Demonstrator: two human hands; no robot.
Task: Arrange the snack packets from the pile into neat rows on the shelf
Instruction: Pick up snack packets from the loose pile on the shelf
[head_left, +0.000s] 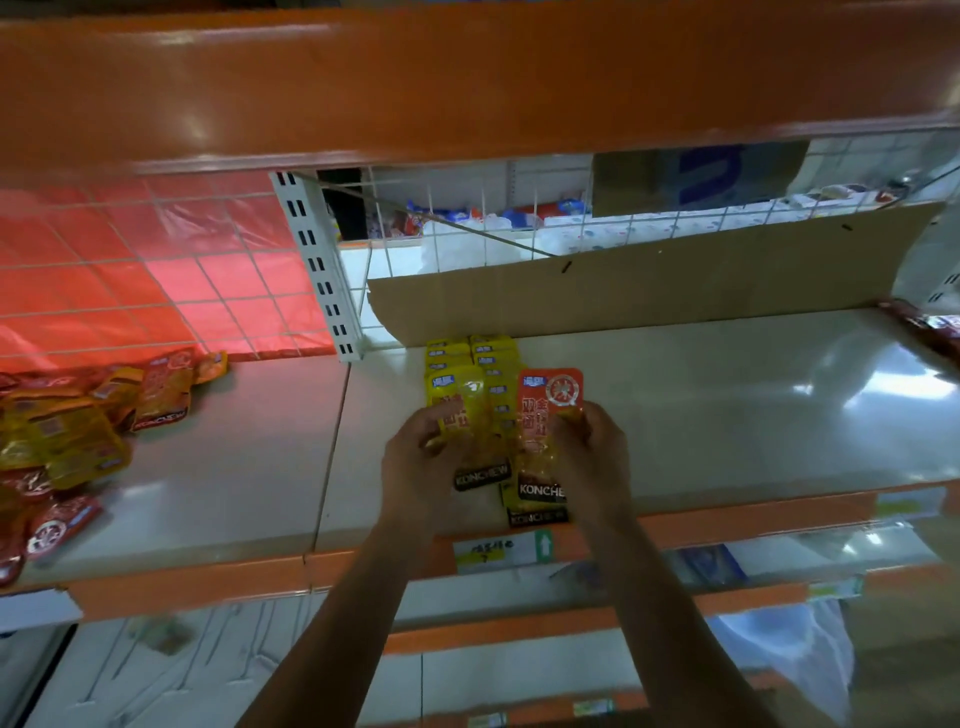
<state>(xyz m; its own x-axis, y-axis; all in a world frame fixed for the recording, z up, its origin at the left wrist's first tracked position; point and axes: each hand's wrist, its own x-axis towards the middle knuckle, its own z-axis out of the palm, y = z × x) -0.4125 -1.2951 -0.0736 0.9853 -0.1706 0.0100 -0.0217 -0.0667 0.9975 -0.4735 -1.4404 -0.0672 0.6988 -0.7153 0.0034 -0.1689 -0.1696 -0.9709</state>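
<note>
1. Nearest, the left hand (421, 457) and right hand (592, 447) reach in over the front lip of the shelf (727, 405), both right of the white slotted upright (317, 265) and nearer than it.
2. The left hand's fingers curl round a yellow packet (457, 400). The right hand pinches an orange packet (550, 410) by its lower half. Both packets lie over the front ends of the rows, just right of the upright's foot.
3. Likely risk: the packets look glossy and slick, so pressing one down could skew the overlapped ones beneath. It could also nudge the front packet, whose black-banded end sits close to the lip, off the shelf.
4. Set down crooked, the orange packet would ride over the neighbouring yellow file.
5. The rows of yellow packets (483, 358) run back toward the upright's base in two shingled files, with blue logo tabs showing.
6. The pile (67, 431) lies well left of the upright, a loose jumble of yellow, orange and red packets.
7. Farthest, a cardboard sheet (649, 280) leans against the wire back, right of the upright.
</note>
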